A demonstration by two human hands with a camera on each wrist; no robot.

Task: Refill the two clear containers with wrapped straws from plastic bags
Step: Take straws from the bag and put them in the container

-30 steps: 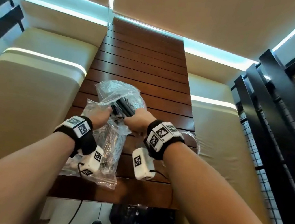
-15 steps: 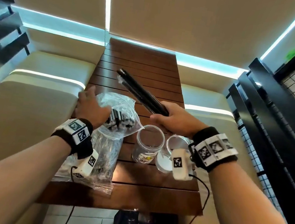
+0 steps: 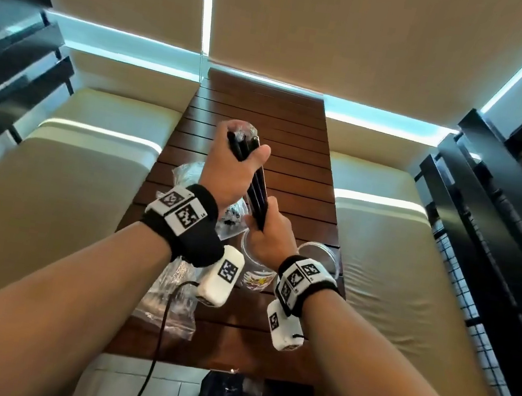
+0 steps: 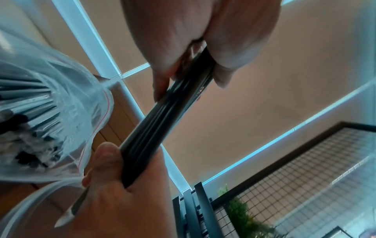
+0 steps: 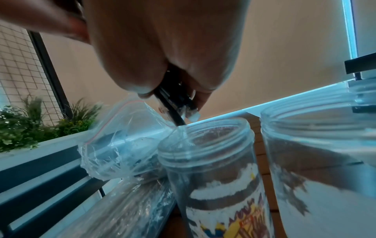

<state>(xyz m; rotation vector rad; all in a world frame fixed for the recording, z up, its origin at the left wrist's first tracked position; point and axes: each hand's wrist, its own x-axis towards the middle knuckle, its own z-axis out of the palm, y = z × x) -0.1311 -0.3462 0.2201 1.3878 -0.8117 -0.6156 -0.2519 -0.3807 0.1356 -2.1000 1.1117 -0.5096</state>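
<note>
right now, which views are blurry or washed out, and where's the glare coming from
Head view: sharp, strongly bent at the edges; glare from the bright window strips behind the table. Left wrist view: the straw bundle and plastic bag are smeared. Right wrist view: the right hand up close is soft; the two clear containers read fairly clearly.

Head view: looks forward and down from above both forearms along the slatted table [image 3: 261, 137]. Left wrist view: very close, facing upward past the left hand [image 4: 195, 40] to blinds and grille. Right wrist view: very close, low beside two clear containers [image 5: 205, 145]. All three views share the bundle of straws [image 3: 258, 194] and the plastic bag [image 5: 122, 141].
</note>
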